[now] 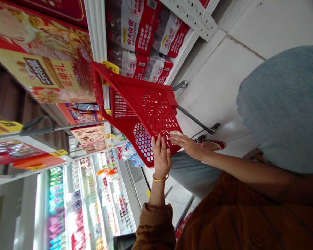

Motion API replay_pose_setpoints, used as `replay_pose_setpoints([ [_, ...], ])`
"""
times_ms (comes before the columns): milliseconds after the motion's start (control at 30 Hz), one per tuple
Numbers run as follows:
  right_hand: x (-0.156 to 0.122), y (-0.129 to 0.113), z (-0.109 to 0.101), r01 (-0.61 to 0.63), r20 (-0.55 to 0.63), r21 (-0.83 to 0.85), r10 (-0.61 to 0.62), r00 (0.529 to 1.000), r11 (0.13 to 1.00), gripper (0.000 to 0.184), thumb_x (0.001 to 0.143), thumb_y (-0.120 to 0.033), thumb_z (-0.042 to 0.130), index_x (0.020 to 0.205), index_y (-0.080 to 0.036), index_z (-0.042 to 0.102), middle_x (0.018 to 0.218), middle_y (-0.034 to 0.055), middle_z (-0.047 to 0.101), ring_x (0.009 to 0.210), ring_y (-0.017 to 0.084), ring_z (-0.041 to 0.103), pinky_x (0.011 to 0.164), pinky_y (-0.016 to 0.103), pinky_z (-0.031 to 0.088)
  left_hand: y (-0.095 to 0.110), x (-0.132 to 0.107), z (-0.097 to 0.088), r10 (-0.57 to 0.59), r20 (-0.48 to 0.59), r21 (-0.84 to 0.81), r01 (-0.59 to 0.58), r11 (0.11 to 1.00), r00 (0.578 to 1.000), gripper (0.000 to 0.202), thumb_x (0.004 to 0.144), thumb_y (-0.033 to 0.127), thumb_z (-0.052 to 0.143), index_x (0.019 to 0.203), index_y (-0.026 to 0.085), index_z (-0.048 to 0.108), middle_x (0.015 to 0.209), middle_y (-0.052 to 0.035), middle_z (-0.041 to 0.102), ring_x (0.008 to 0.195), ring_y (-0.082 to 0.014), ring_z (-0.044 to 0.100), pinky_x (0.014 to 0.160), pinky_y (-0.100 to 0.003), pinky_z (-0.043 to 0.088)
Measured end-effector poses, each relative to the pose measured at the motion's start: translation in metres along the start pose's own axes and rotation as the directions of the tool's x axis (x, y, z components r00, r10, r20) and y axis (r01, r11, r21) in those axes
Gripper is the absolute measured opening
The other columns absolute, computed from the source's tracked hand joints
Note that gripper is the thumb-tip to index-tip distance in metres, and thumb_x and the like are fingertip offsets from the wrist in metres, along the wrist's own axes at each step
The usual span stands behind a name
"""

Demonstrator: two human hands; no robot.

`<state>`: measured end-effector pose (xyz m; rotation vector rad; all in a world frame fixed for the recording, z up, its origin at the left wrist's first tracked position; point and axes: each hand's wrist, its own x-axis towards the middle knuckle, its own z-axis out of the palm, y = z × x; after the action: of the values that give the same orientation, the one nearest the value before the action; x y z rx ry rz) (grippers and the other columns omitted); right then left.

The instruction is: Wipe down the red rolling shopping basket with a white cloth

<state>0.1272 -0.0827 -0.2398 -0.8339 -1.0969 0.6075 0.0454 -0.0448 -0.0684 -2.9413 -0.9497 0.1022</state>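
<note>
The picture is turned sideways, with the floor on its right. A red plastic shopping cart (pixel 160 91) with honeycomb holes and grey wheeled legs stands in front of me. My left hand (pixel 161 158), with a gold bangle at the wrist, rests on the cart's side, its fingers stretched out. Close beside it, my right hand (pixel 189 144) presses a white crumpled tissue or cloth (pixel 175 133) to the perforated wall. Its fingers are bent over this white piece, which they partly hide. No goods show through the cart's holes clearly enough to name.
Shrink-wrapped packs of red-labelled water bottles (pixel 143 31) fill a low shelf beside the cart. Large boxed nut gift sets (pixel 41 52) stand above them. A lit cooler (pixel 94 201) holds colourful packages. My jeans-covered knee (pixel 284 107) is near the tiled floor (pixel 214 80).
</note>
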Motion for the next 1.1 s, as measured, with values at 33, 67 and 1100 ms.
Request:
replay_pose_setpoints([
  [33, -0.002, 0.002, -0.001, -0.003, 0.004, 0.000, 0.003, 1.000, 1.000, 0.047, 0.100, -0.014, 0.034, 0.145, -0.024, 0.037, 0.146, 0.0095, 0.046, 0.141, 0.018, 0.032, 0.115, 0.048, 0.034, 0.000, 0.000, 0.000, -0.006, 0.003, 0.000, 0.006, 1.000, 1.000, 0.055, 0.099, 0.024, 0.033, 0.152, 0.023, 0.017, 0.159, -0.0120, 0.022, 0.149, -0.0271, 0.003, 0.118, -0.057, 0.017],
  [67, -0.004, 0.005, -0.003, -0.008, 0.006, 0.003, 0.008, 1.000, 1.000, 0.046, 0.100, -0.015, 0.034, 0.144, -0.024, 0.039, 0.146, 0.0091, 0.047, 0.141, 0.018, 0.033, 0.116, 0.048, 0.034, 0.000, -0.001, 0.000, -0.010, 0.006, -0.002, 0.010, 1.000, 1.000, 0.054, 0.100, 0.024, 0.032, 0.152, 0.023, 0.017, 0.158, -0.0119, 0.023, 0.149, -0.0270, 0.003, 0.118, -0.056, 0.017],
  [1100, 0.033, -0.023, 0.013, -0.271, -0.135, 0.190, 0.299, 0.945, 0.944, 0.044, 0.099, -0.020, 0.037, 0.141, -0.028, 0.044, 0.148, 0.0056, 0.044, 0.142, 0.018, 0.032, 0.117, 0.047, 0.032, -0.001, -0.005, -0.005, -0.005, 0.052, 0.024, 0.004, 1.000, 0.999, 0.057, 0.098, 0.023, 0.036, 0.152, 0.021, 0.018, 0.157, -0.0134, 0.026, 0.148, -0.0287, 0.005, 0.117, -0.058, 0.017],
])
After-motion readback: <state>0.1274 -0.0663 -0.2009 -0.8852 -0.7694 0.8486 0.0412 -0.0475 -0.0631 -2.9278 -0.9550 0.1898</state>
